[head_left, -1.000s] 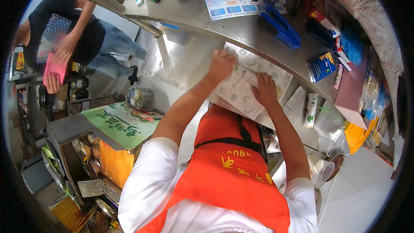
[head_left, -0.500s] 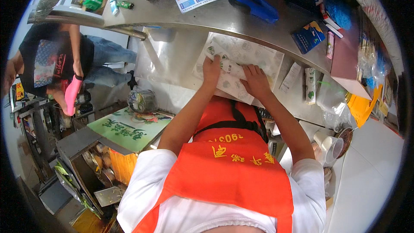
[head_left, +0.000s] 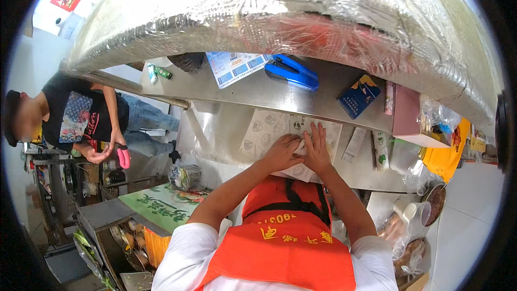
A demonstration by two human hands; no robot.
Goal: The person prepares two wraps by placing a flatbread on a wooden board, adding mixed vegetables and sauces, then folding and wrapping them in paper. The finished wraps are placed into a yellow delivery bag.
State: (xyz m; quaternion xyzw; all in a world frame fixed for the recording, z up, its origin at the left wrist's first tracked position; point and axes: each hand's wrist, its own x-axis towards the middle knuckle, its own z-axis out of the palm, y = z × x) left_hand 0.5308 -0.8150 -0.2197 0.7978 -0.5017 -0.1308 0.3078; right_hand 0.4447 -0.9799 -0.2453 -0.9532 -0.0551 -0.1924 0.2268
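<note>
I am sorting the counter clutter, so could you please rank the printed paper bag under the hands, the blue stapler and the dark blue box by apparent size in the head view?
1. Printed paper bag, clearly largest.
2. Blue stapler.
3. Dark blue box, only slightly smaller; nearly alike.

Single head-worn fisheye view, steeply downward, close over the steel counter [head_left: 269, 94].
</note>
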